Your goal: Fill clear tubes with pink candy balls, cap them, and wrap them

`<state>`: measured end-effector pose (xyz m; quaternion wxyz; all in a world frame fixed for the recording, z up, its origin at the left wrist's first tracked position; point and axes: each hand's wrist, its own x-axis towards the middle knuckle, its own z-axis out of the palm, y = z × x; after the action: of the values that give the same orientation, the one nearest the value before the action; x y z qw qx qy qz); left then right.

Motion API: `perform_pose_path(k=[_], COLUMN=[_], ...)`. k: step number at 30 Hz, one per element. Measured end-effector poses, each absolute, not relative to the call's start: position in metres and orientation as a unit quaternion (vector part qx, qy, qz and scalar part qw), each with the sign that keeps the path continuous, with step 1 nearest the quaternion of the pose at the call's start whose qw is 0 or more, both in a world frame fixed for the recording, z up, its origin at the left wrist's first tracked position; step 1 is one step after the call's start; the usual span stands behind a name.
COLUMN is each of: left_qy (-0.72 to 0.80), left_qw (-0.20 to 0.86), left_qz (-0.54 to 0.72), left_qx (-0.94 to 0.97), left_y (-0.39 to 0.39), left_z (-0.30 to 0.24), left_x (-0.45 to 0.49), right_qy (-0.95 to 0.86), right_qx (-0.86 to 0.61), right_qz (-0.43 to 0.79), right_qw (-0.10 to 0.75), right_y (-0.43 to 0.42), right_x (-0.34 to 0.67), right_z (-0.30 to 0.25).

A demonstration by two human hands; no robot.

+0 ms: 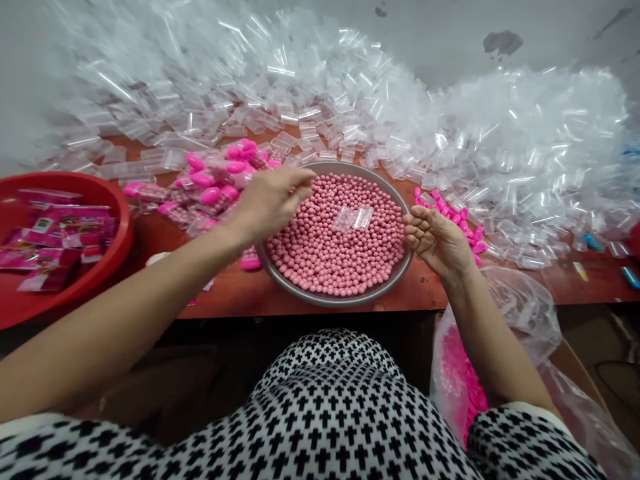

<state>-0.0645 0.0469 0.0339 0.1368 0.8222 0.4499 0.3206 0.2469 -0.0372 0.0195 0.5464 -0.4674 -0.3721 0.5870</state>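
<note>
Head view, single frame.

Your left hand [273,200] is stretched across the left rim of the round grey metal bowl [340,300], back of the hand up. Its fingers [300,177] lie close together and point right. Cannot tell whether they pinch anything; their undersides are hidden.

Your right hand [435,237] rests at the bowl's right rim, palm up. Its fingers [415,230] are loosely curled, a little apart, and nothing shows between them.

The bowl is filled with small round pink beads [325,257]. On the beads, between the two sets of fingertips, lie two small clear plastic pieces [354,219]. They are nearer your right fingers than your left, and neither hand touches them. They lie flat, side by side, and their long axes run roughly away from you, leaning slightly right.

Behind your left fingers, just beyond the knuckles, is a cluster of glossy pink oval capsules [215,180]. Just past your right fingers, outside the bowl, is a scatter of small pink caps [463,223]. Further out from both hands a wide heap of clear plastic casings [500,147] runs along the back of the red-brown table [240,297].

Well to the left of your left wrist stands a red plastic basin [117,250] holding pink printed packets [60,233]. Below your right forearm is a clear plastic bag [525,320] with pink pieces inside.
</note>
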Motion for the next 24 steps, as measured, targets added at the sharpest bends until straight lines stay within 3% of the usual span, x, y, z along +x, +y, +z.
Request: perform_pose_path(k=[3, 7, 14, 21, 24], left_qy=[0.383, 0.432, 0.431, 0.332, 0.306], left_qw=[0.122, 0.126, 0.278, 0.219, 0.298], left_qz=[0.189, 0.136, 0.219, 0.246, 0.261], left_qx=[0.896, 0.883, 0.83, 0.884, 0.866], left_y=[0.042, 0.052, 0.066, 0.034, 0.017], left_z=[0.021, 0.003, -0.012, 0.028, 0.045], left_x=[-0.03, -0.006, 0.005, 0.014, 0.021], right_qy=[-0.348, -0.333, -0.353, -0.572, -0.649], right_qx=[-0.465, -0.477, -0.491, -0.493, -0.492], right_qz=[0.594, 0.581, 0.543, 0.382, 0.306], right_qw=[0.556, 0.569, 0.583, 0.533, 0.493], right_y=[-0.042, -0.051, -0.058, -0.056, -0.053], right_x=[0.252, 0.264, 0.289, 0.255, 0.223], right_z=[0.017, 0.012, -0.004, 0.01, 0.017])
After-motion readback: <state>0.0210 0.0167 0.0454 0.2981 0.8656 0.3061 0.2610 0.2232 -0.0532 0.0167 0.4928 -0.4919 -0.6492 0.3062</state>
